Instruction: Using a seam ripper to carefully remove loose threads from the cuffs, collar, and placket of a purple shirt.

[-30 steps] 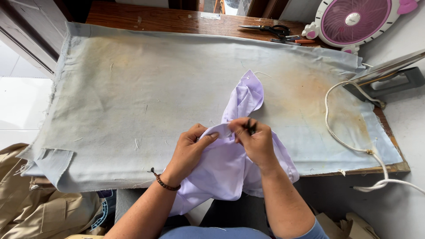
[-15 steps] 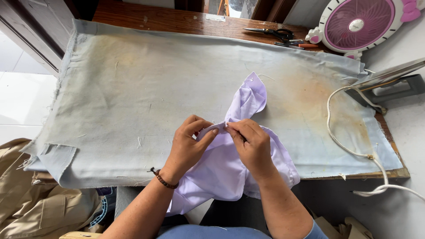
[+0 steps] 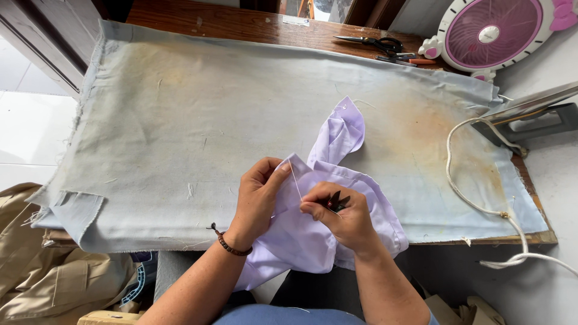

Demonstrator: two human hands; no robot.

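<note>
A lavender garment [image 3: 337, 141] lies crumpled at the near edge of a cloth-covered board [image 3: 198, 114], part of it hanging toward my lap. My left hand [image 3: 259, 195] pinches a fold of the garment. A thin white thread [image 3: 295, 179] runs taut from the fabric by my left thumb down to my right hand [image 3: 343, 219], which grips a small dark thread snipper [image 3: 334, 201] over the garment.
Black scissors [image 3: 370, 43] and an orange-handled tool [image 3: 403, 59] lie on the wooden table at the back. A pink fan [image 3: 490, 33] stands at the far right. An iron [image 3: 530, 111] with a white cord [image 3: 475, 198] rests at the right. Tan fabric [image 3: 42, 271] is piled at lower left.
My hands have drawn slightly apart and nearer to me. A taut thread now shows between them, and the snipper is visible in my right hand.
</note>
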